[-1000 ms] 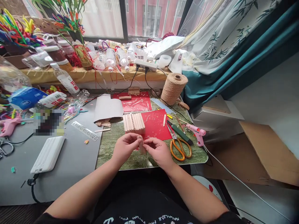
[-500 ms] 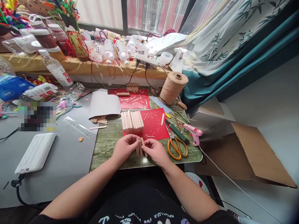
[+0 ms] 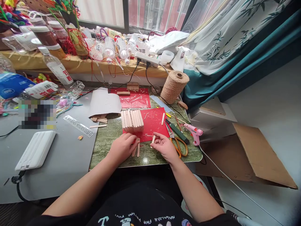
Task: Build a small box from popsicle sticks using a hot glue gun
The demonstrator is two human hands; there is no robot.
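Note:
My left hand (image 3: 124, 147) is closed on popsicle sticks (image 3: 138, 149), two of which poke out below its fingertips. To the right, my right hand (image 3: 163, 147) pinches a single popsicle stick (image 3: 152, 139) between thumb and fingers, apart from the others. Just beyond my left hand stands a small box-like piece made of popsicle sticks (image 3: 132, 121), partly on a red sheet (image 3: 152, 125). One loose stick (image 3: 163, 119) lies on that sheet. Scissors with orange handles (image 3: 180, 147) sit right of my right hand.
A pink glue gun (image 3: 194, 133) and a green utility knife (image 3: 178, 133) lie at the right. Behind them stands a twine spool (image 3: 174, 87). Left are a curled white sheet (image 3: 104, 102) over more sticks, a clear ruler (image 3: 78, 126) and a white power bank (image 3: 35, 151).
My hands have parted. The right one has moved right with one popsicle stick, while the left keeps the others near the same place.

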